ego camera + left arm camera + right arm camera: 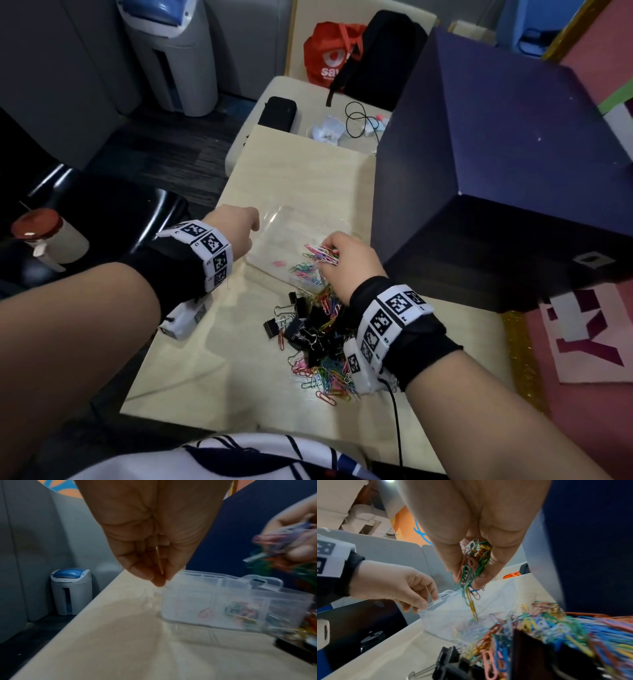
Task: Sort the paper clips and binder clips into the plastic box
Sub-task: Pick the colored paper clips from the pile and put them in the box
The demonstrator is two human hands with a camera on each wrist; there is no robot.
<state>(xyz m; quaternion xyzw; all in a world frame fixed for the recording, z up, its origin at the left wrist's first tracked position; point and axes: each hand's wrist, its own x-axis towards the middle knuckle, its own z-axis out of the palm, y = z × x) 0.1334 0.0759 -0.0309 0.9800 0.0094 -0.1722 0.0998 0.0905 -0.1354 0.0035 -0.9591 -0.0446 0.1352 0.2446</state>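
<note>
A clear plastic box (291,233) with compartments lies on the pale table (212,370). My left hand (241,228) pinches the box's near left corner (431,605), its fingertips (158,580) curled on the rim. My right hand (337,260) hovers over the box's right side and grips a bunch of coloured paper clips (471,566), some of which dangle into the box (450,618). A few clips (240,611) lie inside the box (197,601). A mixed pile of paper clips and black binder clips (310,334) sits just in front of the box, under my right wrist.
A large dark blue box (496,164) stands close on the right. A black chair (113,212) and a red-lidded jar (41,229) are at the left. A black case (277,111), a cable (359,120) and a red bag (329,54) lie at the far end.
</note>
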